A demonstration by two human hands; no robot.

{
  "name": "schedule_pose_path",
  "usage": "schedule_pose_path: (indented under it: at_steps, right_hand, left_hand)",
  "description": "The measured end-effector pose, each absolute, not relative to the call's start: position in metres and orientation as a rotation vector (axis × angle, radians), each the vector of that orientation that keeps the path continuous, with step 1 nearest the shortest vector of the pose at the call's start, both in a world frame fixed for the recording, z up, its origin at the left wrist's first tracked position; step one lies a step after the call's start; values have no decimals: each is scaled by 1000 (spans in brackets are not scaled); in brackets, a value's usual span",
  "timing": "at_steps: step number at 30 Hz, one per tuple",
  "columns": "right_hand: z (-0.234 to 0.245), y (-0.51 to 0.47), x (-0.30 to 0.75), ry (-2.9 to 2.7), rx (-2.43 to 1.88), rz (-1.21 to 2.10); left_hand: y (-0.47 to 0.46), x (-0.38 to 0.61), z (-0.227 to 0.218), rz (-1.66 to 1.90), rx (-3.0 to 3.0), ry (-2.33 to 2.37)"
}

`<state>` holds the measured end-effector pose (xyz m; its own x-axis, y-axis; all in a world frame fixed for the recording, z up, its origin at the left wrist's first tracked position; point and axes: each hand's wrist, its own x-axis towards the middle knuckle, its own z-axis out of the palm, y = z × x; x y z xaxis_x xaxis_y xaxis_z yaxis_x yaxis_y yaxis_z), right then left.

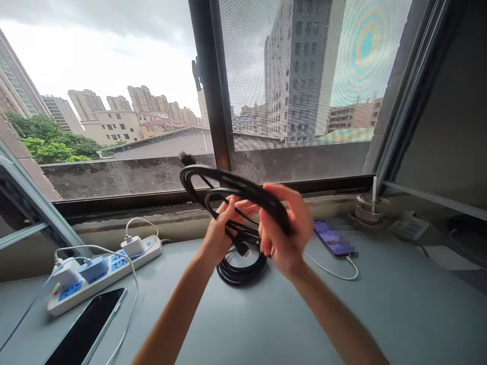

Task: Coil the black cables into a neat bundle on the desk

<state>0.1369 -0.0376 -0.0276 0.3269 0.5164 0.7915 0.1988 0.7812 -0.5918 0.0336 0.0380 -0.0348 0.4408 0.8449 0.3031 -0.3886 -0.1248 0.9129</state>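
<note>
Above the counter [262,334]: a loosely looped, glossy black cable [247,185] hangs between two bare hands, in front of the dark-framed window [215,101].
Right hand [287,228]: thumb and fingers curl closed around the thick bundle of strands; an uneven grip could let an inner loop slide out and droop.
Left hand [224,228]: half closed, fingertips among the thinner strands and touching them; whether it truly grips or only guides, I cannot tell. If it only guides, these loops depend on the other hand and could spring apart.
Loose plug: one blurred black connector [186,159] sticks out at the far left of the loops; a swing could poke it through a neighbouring loop and start a knot.
Dangling plug: a second black connector [241,248] with a pale tip hangs low, just over the coil, where it could snag.
Coil below: a round black coil [236,276] lies on the counter under the hands; whether it joins the held loops is hidden. If it does, lifting could drag it open.
Phone on the right: a purple-lit phone [329,238] lies near, wired to a thin white cord [356,271] running towards the coil; a sweeping loop could catch that cord and tug the phone.
Power strip: this long white strip with blue sockets [104,279] sits well apart, so trouble there seems less likely.
</note>
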Motion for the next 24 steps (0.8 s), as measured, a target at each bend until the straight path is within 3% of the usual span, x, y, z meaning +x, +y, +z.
schedule_pose_path:
  at_steps: [5,10,13,17,24]
  right_hand:
    - [-31,9,160,-1095,-671,623]
    - [-39,15,160,-1228,-860,221]
    - [-41,13,160,-1342,-901,39]
    - [-42,16,163,-1442,-898,-86]
    - [-42,14,166,-1514,-835,-90]
  left_hand:
    - [38,18,-18,1376,1309,430]
    - [42,-1,-10,1435,1496,616]
    - [39,-11,-3,1203,1564,783]
    - [34,-17,1,978,1608,823]
    - [39,-13,2,892,1505,680]
